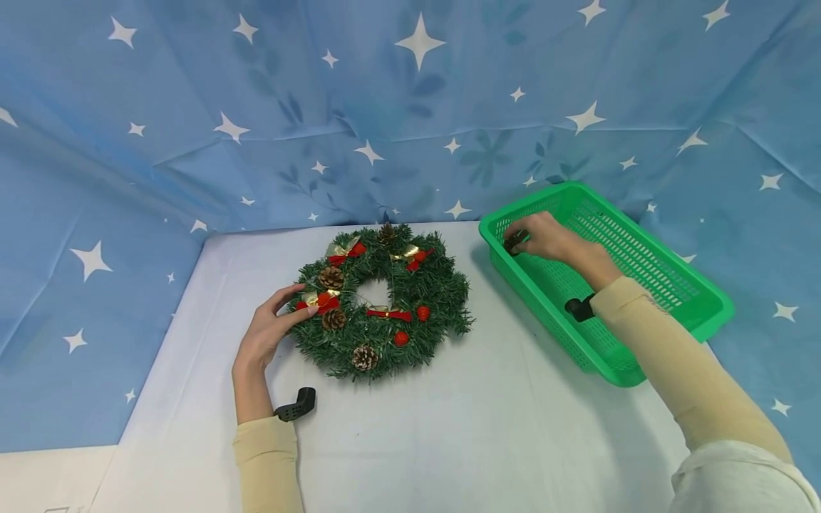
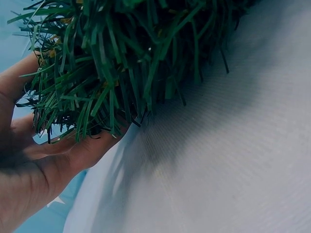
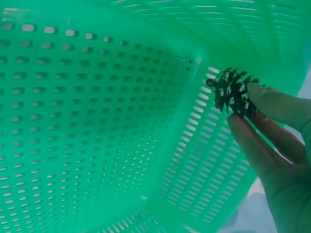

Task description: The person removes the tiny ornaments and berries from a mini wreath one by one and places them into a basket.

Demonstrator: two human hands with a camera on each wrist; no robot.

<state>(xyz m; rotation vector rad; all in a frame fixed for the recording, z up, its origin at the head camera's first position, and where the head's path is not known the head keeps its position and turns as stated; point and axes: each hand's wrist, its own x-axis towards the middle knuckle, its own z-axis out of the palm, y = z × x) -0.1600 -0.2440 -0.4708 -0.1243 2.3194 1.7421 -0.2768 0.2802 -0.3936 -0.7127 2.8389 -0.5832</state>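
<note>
A green wreath (image 1: 442,285) lies on the white cloth, decorated with red-and-gold bows (image 1: 389,314), several pinecones (image 1: 365,358) and red berries (image 1: 401,338). At its left edge my left hand (image 1: 266,331) grips the greenery, thumb on top by a bow; the left wrist view has fingers (image 2: 87,153) curled under the bristly needles (image 2: 121,63). Over the near left end of the green basket (image 1: 551,313), my right hand (image 1: 545,236) pinches a brown pinecone (image 3: 233,92) between thumb and fingers. The pinecone is mostly covered by the hand in the head view.
The basket has slotted walls (image 3: 112,97) and stands at an angle on the right side of the table. Behind the table hangs a blue curtain (image 1: 385,92) with white stars. White cloth (image 1: 462,427) covers the tabletop between wreath and basket.
</note>
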